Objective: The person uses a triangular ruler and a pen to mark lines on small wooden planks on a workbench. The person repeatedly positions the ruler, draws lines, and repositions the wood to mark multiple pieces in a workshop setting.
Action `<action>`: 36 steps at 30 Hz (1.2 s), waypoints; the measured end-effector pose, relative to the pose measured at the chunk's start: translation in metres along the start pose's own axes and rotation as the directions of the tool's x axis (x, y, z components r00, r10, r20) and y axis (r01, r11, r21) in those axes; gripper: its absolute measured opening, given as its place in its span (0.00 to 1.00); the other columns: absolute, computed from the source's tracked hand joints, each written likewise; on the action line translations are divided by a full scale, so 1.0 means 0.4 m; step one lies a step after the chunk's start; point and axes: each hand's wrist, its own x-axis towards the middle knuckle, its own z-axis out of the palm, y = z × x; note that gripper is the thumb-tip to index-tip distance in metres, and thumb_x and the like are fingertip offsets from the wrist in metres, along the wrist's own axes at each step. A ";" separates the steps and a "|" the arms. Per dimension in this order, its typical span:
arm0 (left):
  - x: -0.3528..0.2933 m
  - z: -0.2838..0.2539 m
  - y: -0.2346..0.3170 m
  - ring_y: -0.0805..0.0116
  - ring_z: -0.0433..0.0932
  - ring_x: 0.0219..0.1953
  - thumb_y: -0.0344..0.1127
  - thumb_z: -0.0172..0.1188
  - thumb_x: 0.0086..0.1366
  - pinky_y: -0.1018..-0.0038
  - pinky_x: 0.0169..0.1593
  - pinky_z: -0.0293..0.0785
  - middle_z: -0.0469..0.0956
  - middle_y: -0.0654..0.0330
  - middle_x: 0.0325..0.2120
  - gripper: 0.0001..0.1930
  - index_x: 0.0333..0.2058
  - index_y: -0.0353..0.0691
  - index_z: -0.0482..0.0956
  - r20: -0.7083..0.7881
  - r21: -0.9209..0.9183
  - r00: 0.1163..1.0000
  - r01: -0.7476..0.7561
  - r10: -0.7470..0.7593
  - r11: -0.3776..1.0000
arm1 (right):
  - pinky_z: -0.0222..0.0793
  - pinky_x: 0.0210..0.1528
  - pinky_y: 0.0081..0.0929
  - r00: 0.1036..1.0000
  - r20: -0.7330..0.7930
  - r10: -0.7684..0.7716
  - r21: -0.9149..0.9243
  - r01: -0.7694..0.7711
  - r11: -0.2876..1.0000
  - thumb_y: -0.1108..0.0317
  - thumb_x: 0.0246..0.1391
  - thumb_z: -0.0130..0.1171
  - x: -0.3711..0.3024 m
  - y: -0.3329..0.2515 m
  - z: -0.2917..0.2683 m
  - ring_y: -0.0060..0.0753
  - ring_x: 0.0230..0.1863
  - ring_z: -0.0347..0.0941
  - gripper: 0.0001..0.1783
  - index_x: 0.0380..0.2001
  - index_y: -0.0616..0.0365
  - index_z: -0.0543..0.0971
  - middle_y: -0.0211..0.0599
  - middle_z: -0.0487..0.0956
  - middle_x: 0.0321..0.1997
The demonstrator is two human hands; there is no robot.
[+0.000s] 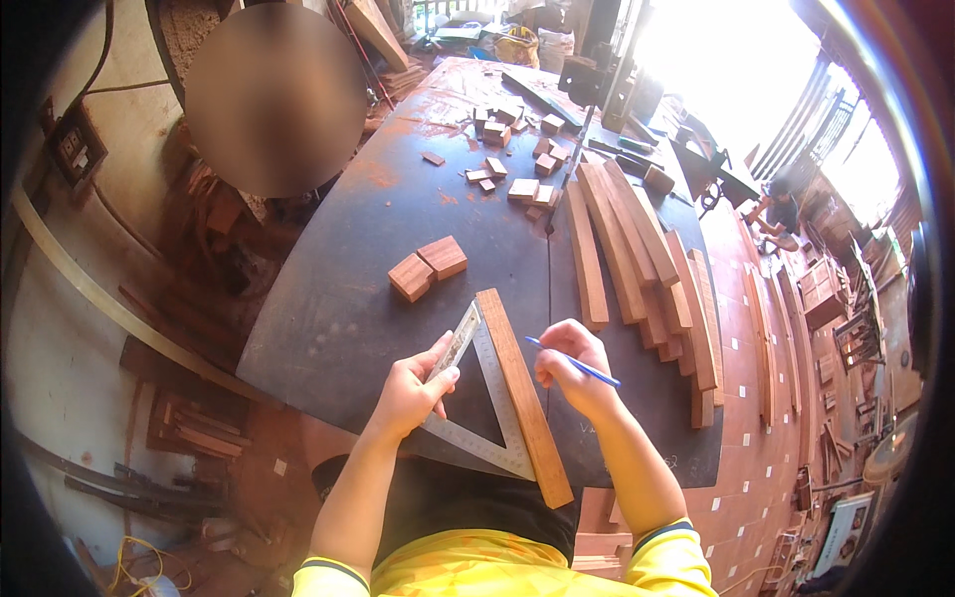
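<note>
My left hand (418,386) is closed on one arm of a metal triangle square (502,408), thumb on top. Along the square's right edge lies a reddish wooden strip (524,403), its near end jutting past the table's front edge. Just right of the strip, my right hand (577,360) grips a blue pen (587,370), its tip pointing left toward the wood. Two short wood blocks (428,268) rest together on the dark table beyond my left hand.
The dark table (328,298) carries a stack of long wooden strips (622,249) to the right and several small offcuts (494,134) farther back. A band saw's upright (617,70) rises at the far end. On the tiled floor to the right, a person (781,214) crouches near more lumber (761,338).
</note>
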 end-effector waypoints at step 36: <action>0.002 0.000 0.006 0.81 0.75 0.31 0.29 0.64 0.71 0.81 0.24 0.76 0.78 0.66 0.31 0.31 0.71 0.34 0.68 0.001 0.032 1.000 0.018 -0.018 0.999 | 0.69 0.25 0.20 0.999 -0.035 0.029 -0.079 -0.031 0.996 0.77 0.53 0.66 0.108 0.112 0.049 0.17 0.24 0.77 0.10 0.22 0.61 0.75 0.35 0.82 0.24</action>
